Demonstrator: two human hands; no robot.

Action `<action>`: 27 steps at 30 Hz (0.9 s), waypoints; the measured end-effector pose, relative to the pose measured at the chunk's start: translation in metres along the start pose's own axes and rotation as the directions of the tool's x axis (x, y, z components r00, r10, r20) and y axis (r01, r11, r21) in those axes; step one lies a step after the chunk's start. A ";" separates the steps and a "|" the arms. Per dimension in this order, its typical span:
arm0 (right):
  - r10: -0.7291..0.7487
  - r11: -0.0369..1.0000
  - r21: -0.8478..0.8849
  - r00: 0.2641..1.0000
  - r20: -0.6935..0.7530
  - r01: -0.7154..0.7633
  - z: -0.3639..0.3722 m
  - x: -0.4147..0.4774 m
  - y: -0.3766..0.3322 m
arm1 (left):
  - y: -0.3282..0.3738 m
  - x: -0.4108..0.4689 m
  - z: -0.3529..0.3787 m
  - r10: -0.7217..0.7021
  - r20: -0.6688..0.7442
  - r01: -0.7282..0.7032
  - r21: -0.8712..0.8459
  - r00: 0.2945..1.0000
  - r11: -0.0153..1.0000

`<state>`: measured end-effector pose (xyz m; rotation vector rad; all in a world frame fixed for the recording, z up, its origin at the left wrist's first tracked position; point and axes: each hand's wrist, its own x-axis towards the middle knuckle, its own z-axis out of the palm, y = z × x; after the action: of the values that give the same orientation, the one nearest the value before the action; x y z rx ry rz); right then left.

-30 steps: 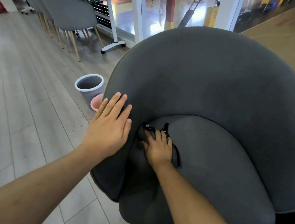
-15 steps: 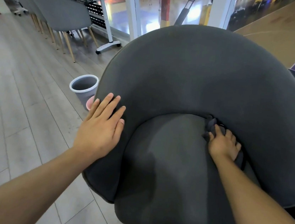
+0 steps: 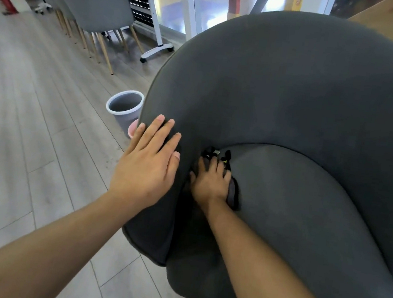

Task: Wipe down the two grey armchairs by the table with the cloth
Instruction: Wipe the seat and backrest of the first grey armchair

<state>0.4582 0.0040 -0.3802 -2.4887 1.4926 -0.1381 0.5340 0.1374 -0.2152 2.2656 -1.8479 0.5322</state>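
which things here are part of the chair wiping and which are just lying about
In the job: grey armchair; dark cloth under the right hand; left hand flat on the armrest.
Lying about: grey bin; pink bin beside it; table.

Grey wood-look plank floor (image 3: 18,139), pale and matt, seams slanting toward the upper left. Along the far left, a row of light grey shell chairs (image 3: 96,7) on slim wooden legs, drawn up to a long table (image 3: 154,17) with a white castored leg. Behind, a glass wall (image 3: 208,6) in white frames, bright with glare. Nearer, a round grey bin (image 3: 124,110), with a pink bin (image 3: 132,129) just beside it. Tan wooden panel (image 3: 391,29) at upper right.
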 end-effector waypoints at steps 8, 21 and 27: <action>0.111 0.991 -0.067 0.988 -0.105 -0.118 -0.042 0.043 0.159 | 0.000 -0.001 -0.001 -0.007 0.027 0.007 0.011 1.000 1.000; 0.318 0.948 0.071 0.933 -0.167 -0.310 -0.042 0.074 0.150 | 0.002 -0.001 -0.004 -0.008 0.025 0.009 -0.028 1.000 1.000; 0.160 0.987 0.040 0.983 -0.094 -0.157 -0.009 0.072 0.039 | 0.002 0.001 -0.004 0.000 0.051 0.001 -0.006 0.999 1.000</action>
<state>0.4568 -0.0780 -0.3842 -2.3573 1.7058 -0.2558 0.5319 0.1372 -0.2113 2.2966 -1.8697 0.4717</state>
